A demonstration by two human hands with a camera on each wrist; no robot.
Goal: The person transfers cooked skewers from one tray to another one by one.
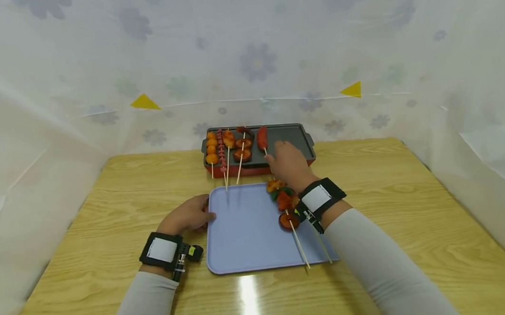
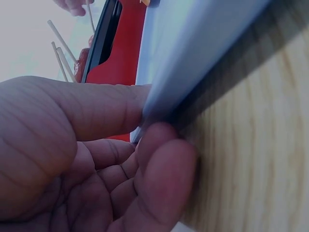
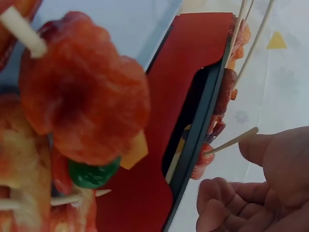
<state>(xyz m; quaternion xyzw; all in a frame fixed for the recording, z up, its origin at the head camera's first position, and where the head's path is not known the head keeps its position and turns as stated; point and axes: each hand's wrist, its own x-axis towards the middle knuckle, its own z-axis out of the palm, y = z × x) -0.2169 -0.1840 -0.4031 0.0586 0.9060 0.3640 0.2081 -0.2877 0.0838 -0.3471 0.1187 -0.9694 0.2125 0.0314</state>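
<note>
My left hand (image 1: 190,214) grips the left rim of a pale lavender tray (image 1: 241,239); in the left wrist view the thumb lies on the rim and fingertips are under it. Over the front of a red-and-black grill pan (image 1: 292,139) is my right hand (image 1: 292,162). Its thumb touches the stick end of a red sausage skewer (image 1: 262,138) lying on the pan. In the right wrist view the other fingers (image 3: 212,205) are loosely bent, with a gap between them and the thumb. Mixed food skewers (image 1: 285,201) lie on the tray's right side, partly hidden by the right wrist.
On the pan's left half lie an orange-ball skewer (image 1: 211,148), a thin pink skewer (image 1: 221,152), a golden-brown skewer (image 1: 228,139) and a skewer with brown round slices (image 1: 243,154). Their sticks overhang the front edge. A patterned white sheet (image 1: 247,58) hangs behind the wooden table (image 1: 123,221).
</note>
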